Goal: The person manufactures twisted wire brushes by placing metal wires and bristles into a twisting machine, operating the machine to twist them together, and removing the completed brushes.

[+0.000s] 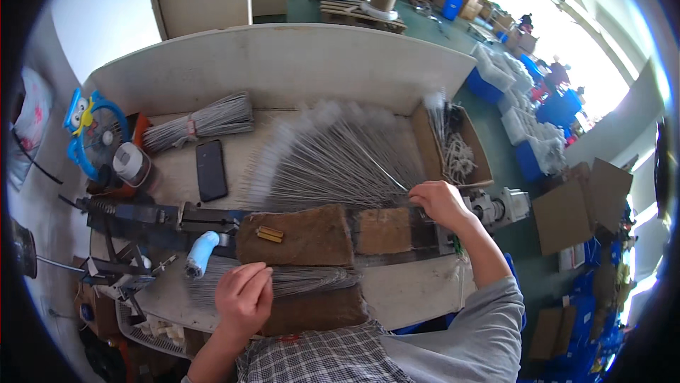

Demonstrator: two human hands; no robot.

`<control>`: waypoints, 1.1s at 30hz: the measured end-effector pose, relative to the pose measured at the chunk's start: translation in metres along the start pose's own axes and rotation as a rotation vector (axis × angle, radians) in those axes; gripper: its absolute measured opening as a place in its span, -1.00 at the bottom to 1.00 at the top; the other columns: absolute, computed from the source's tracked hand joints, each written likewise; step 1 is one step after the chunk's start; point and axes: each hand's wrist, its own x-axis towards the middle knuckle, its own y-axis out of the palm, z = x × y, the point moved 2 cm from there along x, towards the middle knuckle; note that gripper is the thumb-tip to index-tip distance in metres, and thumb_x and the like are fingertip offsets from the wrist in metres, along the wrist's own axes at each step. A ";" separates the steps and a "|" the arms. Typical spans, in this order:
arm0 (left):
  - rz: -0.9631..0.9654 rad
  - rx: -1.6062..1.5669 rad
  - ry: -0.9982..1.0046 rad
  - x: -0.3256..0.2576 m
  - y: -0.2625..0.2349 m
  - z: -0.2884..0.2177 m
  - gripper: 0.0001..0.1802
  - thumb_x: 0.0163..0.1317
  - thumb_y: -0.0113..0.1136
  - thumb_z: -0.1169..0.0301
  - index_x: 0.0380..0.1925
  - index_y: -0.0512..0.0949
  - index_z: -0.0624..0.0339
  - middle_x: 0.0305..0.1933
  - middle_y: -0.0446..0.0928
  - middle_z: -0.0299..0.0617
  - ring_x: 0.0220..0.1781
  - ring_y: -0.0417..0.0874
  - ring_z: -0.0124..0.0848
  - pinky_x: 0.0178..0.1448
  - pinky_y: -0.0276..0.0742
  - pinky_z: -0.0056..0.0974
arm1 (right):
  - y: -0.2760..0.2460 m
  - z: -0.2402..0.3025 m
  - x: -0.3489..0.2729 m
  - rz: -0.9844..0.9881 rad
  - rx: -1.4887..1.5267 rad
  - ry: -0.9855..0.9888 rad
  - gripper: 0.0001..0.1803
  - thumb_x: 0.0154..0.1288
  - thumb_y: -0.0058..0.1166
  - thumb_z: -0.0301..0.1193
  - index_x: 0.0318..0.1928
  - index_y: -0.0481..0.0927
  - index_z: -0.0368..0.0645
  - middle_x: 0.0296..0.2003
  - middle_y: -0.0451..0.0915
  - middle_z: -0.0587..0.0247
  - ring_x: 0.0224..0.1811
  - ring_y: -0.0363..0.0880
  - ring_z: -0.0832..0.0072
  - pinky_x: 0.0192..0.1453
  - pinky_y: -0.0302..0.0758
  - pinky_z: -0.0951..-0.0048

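The right hand (440, 204) is at the near right edge of a fan of thin metal wires (333, 160) laid out across the desk (414, 280); its fingers are pressed together and appear to pinch the near end of one pale wire (388, 174), which runs back into the fan. The left hand (244, 299) is beside the near bundle of wires (312, 281), fingers bent inward; whether they pinch anything cannot be told. The step is judged to be drawing a single wire out of the fan. Good practice would be to confirm that only one wire is gripped, hold it close to its end, and pull along its own length, since a sideways pull could drag crossing neighbours or bend it. The wire should also pass clear of the brass-coloured pieces (270, 234) on the brown pad (301, 250), and the left hand should avoid disturbing the near bundle.
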 end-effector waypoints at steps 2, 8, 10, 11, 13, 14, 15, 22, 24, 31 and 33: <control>-0.006 -0.005 -0.065 -0.007 0.001 0.008 -0.84 0.02 0.28 0.54 -0.34 0.64 0.21 -0.21 0.61 -0.17 -0.24 0.65 -0.22 -0.16 0.56 -0.19 | 0.001 0.000 -0.001 0.128 0.263 0.086 -0.80 0.16 0.18 -0.36 -0.22 0.68 -0.16 -0.32 0.68 0.15 -0.29 0.64 0.13 -0.19 0.55 0.29; -0.053 -0.098 -0.077 -0.012 0.008 0.012 -0.84 0.04 0.27 0.54 -0.32 0.64 0.18 -0.24 0.63 -0.19 -0.27 0.66 -0.24 -0.19 0.55 -0.22 | -0.016 0.003 -0.014 0.207 0.434 0.259 -0.80 0.13 0.26 -0.35 -0.25 0.71 -0.17 -0.49 0.67 0.17 -0.44 0.65 0.49 -0.28 0.53 0.47; -0.049 -0.119 -0.082 -0.015 0.011 0.012 -0.84 0.04 0.27 0.53 -0.32 0.63 0.18 -0.24 0.63 -0.20 -0.27 0.66 -0.25 -0.19 0.55 -0.23 | -0.014 0.002 -0.016 0.178 0.397 0.190 -0.79 0.13 0.26 -0.35 -0.25 0.71 -0.18 -0.48 0.68 0.18 -0.44 0.65 0.46 -0.28 0.54 0.46; -0.036 -0.135 -0.095 -0.018 0.012 0.013 -0.84 0.04 0.27 0.53 -0.32 0.63 0.17 -0.25 0.64 -0.21 -0.27 0.66 -0.27 -0.19 0.55 -0.23 | -0.016 0.005 -0.015 0.181 0.395 0.186 -0.79 0.13 0.26 -0.35 -0.25 0.71 -0.18 -0.48 0.68 0.18 -0.44 0.65 0.46 -0.28 0.54 0.46; -0.022 -0.146 -0.113 -0.021 0.013 0.013 -0.85 0.04 0.28 0.53 -0.33 0.63 0.16 -0.25 0.64 -0.22 -0.27 0.66 -0.28 -0.19 0.54 -0.23 | -0.023 0.011 -0.013 0.248 0.405 0.241 -0.80 0.11 0.27 -0.36 -0.26 0.72 -0.18 -0.46 0.69 0.16 -0.42 0.67 0.43 -0.26 0.55 0.43; -0.021 -0.154 -0.113 -0.023 0.013 0.013 -0.85 0.04 0.28 0.53 -0.33 0.63 0.15 -0.25 0.64 -0.24 -0.27 0.66 -0.29 -0.20 0.54 -0.24 | -0.026 0.014 -0.012 0.254 0.410 0.228 -0.80 0.11 0.27 -0.36 -0.26 0.72 -0.18 -0.46 0.69 0.16 -0.42 0.67 0.43 -0.26 0.55 0.43; -0.020 -0.157 -0.116 -0.024 0.012 0.013 -0.85 0.04 0.28 0.52 -0.33 0.64 0.14 -0.26 0.64 -0.25 -0.28 0.66 -0.29 -0.21 0.54 -0.24 | -0.030 0.016 -0.012 0.265 0.425 0.157 -0.80 0.10 0.27 -0.37 -0.26 0.73 -0.17 -0.45 0.69 0.15 -0.41 0.67 0.42 -0.25 0.55 0.42; -0.026 -0.158 -0.151 -0.018 0.029 0.002 -0.83 0.04 0.29 0.50 -0.31 0.64 0.09 -0.30 0.65 -0.27 -0.33 0.66 -0.29 -0.28 0.55 -0.24 | -0.026 0.072 0.018 0.220 0.426 -0.045 -0.81 -0.01 0.33 -0.37 -0.34 0.74 -0.15 -0.50 0.66 0.22 -0.45 0.61 0.38 -0.30 0.53 0.38; -0.013 -0.196 -0.153 -0.014 0.033 -0.001 -0.84 0.06 0.28 0.50 -0.31 0.64 0.07 -0.30 0.65 -0.27 -0.34 0.67 -0.28 -0.29 0.57 -0.25 | -0.011 0.111 0.038 0.111 0.568 -0.317 -0.82 -0.01 0.36 -0.33 -0.38 0.75 -0.11 -0.47 0.66 0.25 -0.40 0.58 0.37 -0.26 0.53 0.36; -0.100 -0.947 -0.931 -0.039 0.021 0.042 -0.82 0.24 0.25 0.38 -0.23 0.66 0.25 -0.31 0.66 -0.12 -0.34 0.68 -0.38 -0.26 0.57 -0.34 | 0.053 0.211 0.084 -0.085 0.729 -0.543 -0.84 0.00 0.33 -0.31 -0.38 0.73 -0.07 -0.48 0.64 0.33 -0.31 0.54 0.36 -0.24 0.49 0.33; -0.109 -0.988 -1.036 -0.042 0.005 0.056 -0.77 0.29 0.18 0.32 -0.22 0.64 0.26 -0.31 0.66 -0.12 -0.35 0.67 -0.37 -0.27 0.57 -0.33 | 0.056 0.227 0.089 -0.029 0.670 -0.462 -0.84 0.02 0.30 -0.30 -0.36 0.72 -0.06 -0.43 0.66 0.33 -0.25 0.54 0.33 -0.18 0.51 0.31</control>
